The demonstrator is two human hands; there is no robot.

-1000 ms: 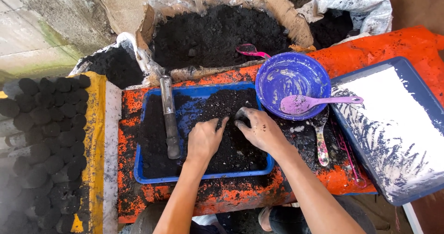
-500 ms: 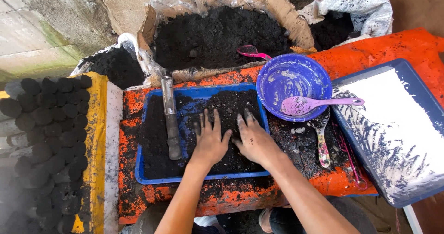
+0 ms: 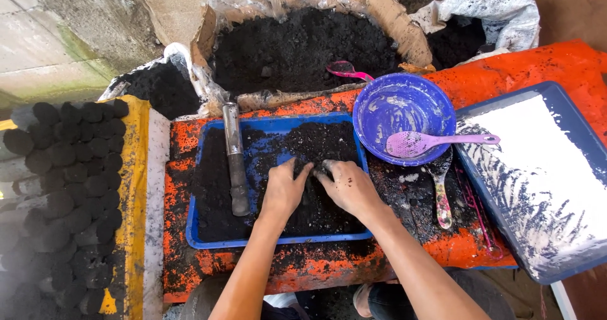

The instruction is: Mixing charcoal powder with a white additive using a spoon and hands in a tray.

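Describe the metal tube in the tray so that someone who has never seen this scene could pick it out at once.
Start at the orange bench and find the blue tray of black mix where both hands press. The metal tube lies lengthwise along the tray's left side, left of the left hand. It is the only grey, straight metal piece there.

Inside the blue tray (image 3: 201, 231), a metal tube (image 3: 234, 162) blocks the left side; the purple bowl (image 3: 403, 114) crowds its right corner; the near rim stays open.

Both forearms are bare, no sleeves, and black grit smudges the left hand (image 3: 282, 192) and right hand (image 3: 349, 188).
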